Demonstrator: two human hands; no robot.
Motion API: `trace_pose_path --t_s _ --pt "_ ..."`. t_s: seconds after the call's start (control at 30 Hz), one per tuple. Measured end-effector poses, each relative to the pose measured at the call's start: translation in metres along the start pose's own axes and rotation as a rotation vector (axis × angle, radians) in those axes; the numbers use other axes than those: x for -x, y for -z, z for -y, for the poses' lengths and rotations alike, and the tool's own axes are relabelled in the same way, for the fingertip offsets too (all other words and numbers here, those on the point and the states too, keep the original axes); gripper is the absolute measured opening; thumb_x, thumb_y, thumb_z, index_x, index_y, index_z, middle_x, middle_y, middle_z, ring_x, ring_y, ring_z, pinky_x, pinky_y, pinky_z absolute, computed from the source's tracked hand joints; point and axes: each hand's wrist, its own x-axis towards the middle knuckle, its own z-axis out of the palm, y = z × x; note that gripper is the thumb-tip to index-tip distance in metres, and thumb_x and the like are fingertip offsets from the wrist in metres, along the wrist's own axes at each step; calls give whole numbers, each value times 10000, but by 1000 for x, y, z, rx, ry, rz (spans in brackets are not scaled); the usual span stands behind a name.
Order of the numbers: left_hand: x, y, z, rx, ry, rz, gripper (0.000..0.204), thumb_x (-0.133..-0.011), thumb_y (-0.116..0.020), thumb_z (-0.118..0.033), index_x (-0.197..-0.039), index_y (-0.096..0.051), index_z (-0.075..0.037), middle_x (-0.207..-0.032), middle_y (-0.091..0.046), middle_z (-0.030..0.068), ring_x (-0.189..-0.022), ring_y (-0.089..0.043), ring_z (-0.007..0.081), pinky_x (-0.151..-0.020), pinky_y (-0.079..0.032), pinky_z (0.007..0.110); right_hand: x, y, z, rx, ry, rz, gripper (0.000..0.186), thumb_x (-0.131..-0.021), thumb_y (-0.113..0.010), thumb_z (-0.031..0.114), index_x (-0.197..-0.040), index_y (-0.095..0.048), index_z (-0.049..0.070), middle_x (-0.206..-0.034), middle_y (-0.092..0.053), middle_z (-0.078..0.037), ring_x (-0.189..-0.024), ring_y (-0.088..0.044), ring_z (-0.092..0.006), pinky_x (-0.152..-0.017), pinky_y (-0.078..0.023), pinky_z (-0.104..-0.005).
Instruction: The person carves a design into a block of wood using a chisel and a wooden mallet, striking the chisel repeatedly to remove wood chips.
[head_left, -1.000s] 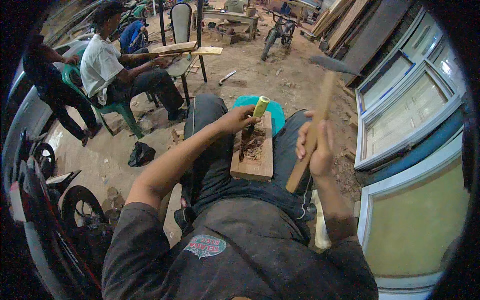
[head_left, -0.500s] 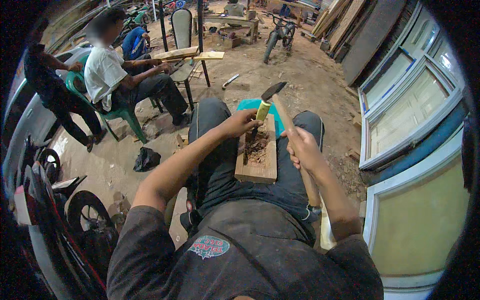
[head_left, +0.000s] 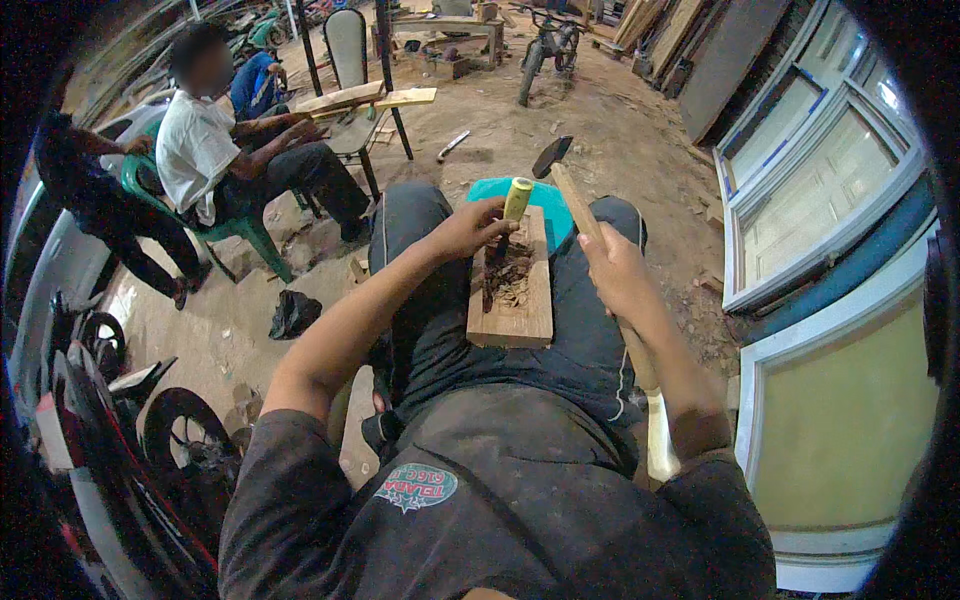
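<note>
A wooden block (head_left: 510,328) lies lengthwise across my lap, its hollowed middle filled with brown wood chips (head_left: 508,283). My left hand (head_left: 472,230) is closed around a chisel with a yellow handle (head_left: 517,200); the chisel stands nearly upright, its blade end down among the chips at the hollow's far part. In my right hand (head_left: 617,268) is a hammer with a long wooden handle (head_left: 575,202). Its dark head (head_left: 552,157) is raised beyond and to the right of the chisel's top, apart from it. A turquoise surface (head_left: 555,229) shows behind the block.
A person in a white shirt (head_left: 205,155) sits on a green chair (head_left: 255,243) at the left, beside boards on another chair (head_left: 346,50). Framed panels (head_left: 840,400) lean at the right. A motorbike (head_left: 185,430) stands lower left; a bicycle (head_left: 545,50) is ahead.
The hammer head has shifted from over the chisel's top to its right, away from the handle. My right hand has risen slightly; the left keeps hold of the chisel.
</note>
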Motion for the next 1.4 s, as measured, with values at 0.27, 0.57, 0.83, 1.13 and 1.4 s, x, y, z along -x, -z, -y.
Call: trace_pose_path --t_s 0.27,0.57,0.83,1.13,1.4 --pt "-5 -5 20 -54 -5 61 390 -975 -614 -254 -1292 -536 -41 -1056 -674 163 -973 -661 236 -838 -520 375 4 -5 -4 -138 168 -73 326 -956 -578 248 -1176 -554 8 -874 -643 -255 -869 -665 -388 -756 -490 -446" --pt "-3 -13 15 -94 38 71 371 -974 -606 -255 -1266 -541 -35 -1037 -678 182 -925 -669 276 -816 -521 397 16 -3 4 -139 195 -99 375 -990 -520 233 -1302 -447 39 -854 -645 -282 -841 -650 -474 -706 -490 -501" --pt "0 -8 25 -74 31 69 374 -967 -610 -261 -1255 -546 -32 -1049 -676 208 -947 -672 290 -821 -519 392 8 3 4 1 225 -120 368 -964 -555 218 -1243 -490 -13 -924 -645 -323 -928 -622 -505 -760 -493 -523" --pt "0 -8 14 -111 46 71 376 -977 -601 -292 -1228 -557 -16 -1058 -672 218 -980 -671 310 -830 -521 399 4 7 1 -157 160 -113 427 -966 -578 279 -1272 -518 -12 -946 -660 -281 -959 -669 -424 -799 -513 -451" --pt "-6 -13 6 -83 141 106 378 -983 -594 -287 -1247 -541 -22 -1059 -670 208 -935 -669 300 -800 -521 410 8 9 6 97 190 -127 342 -971 -554 237 -1210 -504 -3 -861 -646 -293 -830 -647 -482 -701 -498 -533"
